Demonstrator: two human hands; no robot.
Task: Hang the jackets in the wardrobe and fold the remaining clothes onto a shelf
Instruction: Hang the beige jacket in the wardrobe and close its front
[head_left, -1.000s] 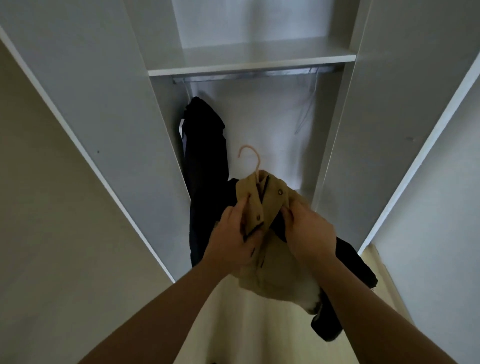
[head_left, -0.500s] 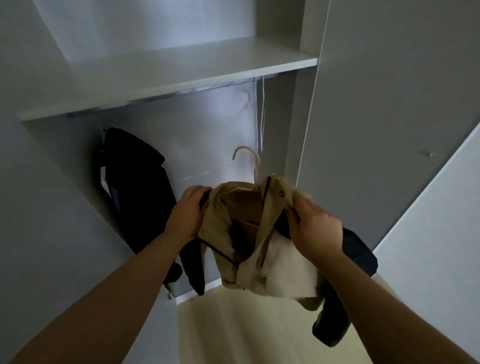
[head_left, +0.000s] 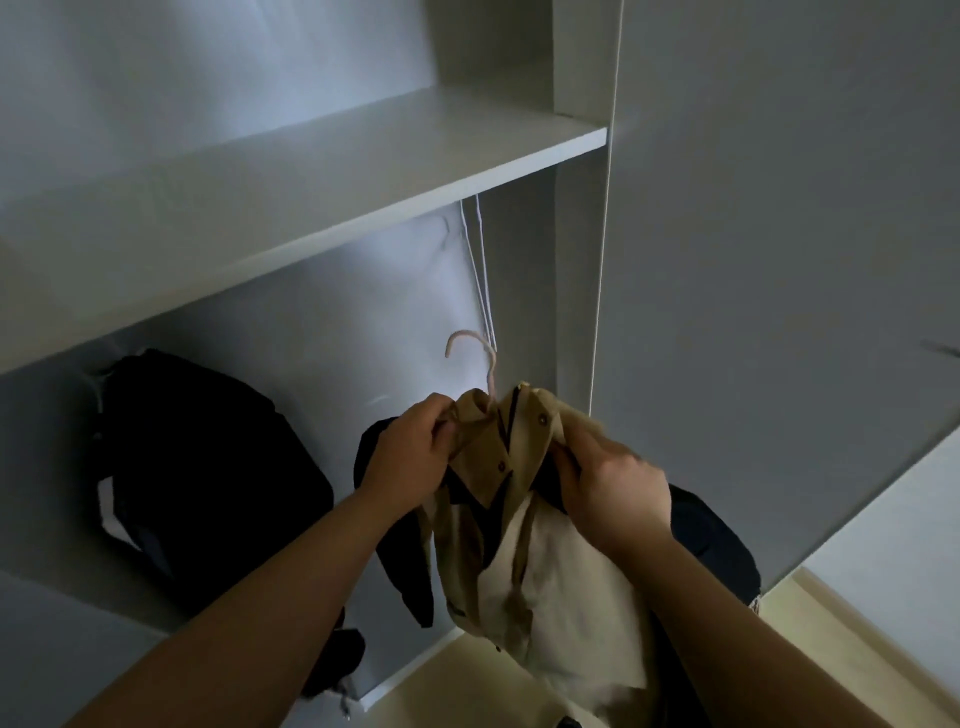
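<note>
I hold a tan jacket with dark sleeves in front of the open wardrobe. It sits on a pale hanger whose hook sticks up above the collar. My left hand pinches the left side of the collar. My right hand grips the right side of the collar and shoulder. A dark jacket hangs at the left inside the wardrobe, below the white shelf. The rail under the shelf is hidden.
Two empty white hangers hang under the shelf near the wardrobe's right wall. The open white door stands at the right. Pale floor shows below the jacket.
My left hand has moved in from the jacket's left shoulder to the collar beside the hook. The jacket front has closed up. The view has shifted closer and further right.
</note>
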